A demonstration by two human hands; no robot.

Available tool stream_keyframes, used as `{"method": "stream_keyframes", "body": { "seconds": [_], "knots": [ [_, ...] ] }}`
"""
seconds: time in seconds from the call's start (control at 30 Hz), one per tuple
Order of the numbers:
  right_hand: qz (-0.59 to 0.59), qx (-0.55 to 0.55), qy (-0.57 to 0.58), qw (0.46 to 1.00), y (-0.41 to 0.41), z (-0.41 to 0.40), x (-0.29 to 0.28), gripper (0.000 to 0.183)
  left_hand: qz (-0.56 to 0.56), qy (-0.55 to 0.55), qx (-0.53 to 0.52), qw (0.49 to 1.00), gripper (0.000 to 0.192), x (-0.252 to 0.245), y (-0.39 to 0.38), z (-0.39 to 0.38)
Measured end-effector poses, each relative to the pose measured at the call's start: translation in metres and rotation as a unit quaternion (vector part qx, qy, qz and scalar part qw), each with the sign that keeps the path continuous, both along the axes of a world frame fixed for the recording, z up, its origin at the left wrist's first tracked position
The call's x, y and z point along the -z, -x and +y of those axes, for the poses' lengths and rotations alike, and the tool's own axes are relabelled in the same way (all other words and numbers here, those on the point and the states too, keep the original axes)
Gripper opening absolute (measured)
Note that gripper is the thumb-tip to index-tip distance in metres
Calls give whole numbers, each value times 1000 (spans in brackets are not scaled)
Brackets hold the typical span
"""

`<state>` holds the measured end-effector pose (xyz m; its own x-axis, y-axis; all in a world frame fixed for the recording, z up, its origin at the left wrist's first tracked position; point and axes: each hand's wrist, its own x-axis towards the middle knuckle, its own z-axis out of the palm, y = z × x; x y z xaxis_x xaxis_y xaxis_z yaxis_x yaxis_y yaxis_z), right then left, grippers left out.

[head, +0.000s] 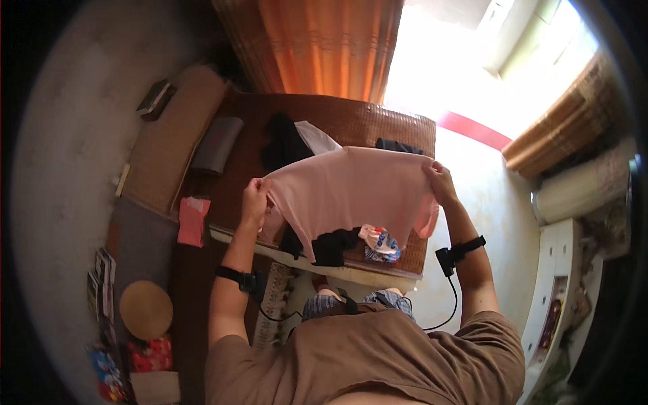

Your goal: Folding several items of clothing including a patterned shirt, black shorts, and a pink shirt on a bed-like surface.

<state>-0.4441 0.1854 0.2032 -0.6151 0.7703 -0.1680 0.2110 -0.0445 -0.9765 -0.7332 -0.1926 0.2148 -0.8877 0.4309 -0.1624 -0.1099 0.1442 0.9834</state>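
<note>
A pink garment [354,187] hangs spread out between my two hands above a bed with a brown woven mat [400,119]. My left hand [255,202] pinches its upper left corner; my right hand [440,182] grips the upper right corner. The cloth's lower edge droops in the middle. Below it, partly covered, lie a black cloth [334,245] and a white cloth with a blue and red print [380,243]. Behind it a black garment [283,144], a white one [316,136] and a dark folded cloth [399,146] show on the mat.
A grey pillow [217,144] lies on the bed's left side, by the headboard [174,142]. A pink packet or cloth [193,220] rests left of the bed. Orange curtains [329,45] hang behind. White drawers [552,273] stand at right, and a round tan object [146,310] lower left.
</note>
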Motion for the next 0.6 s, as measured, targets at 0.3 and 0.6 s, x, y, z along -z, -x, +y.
{"method": "stream_keyframes", "body": {
  "seconds": [0.3, 0.6],
  "knots": [
    [77, -26, -247, 966, 34, -202, 5, 13, 112, 20, 227, 967, 23, -17, -90, 57],
    [100, -69, -36, 992, 10, -222, -25, 32, 319, -5, 313, 895, 33, -46, -142, 69]
  ]
}}
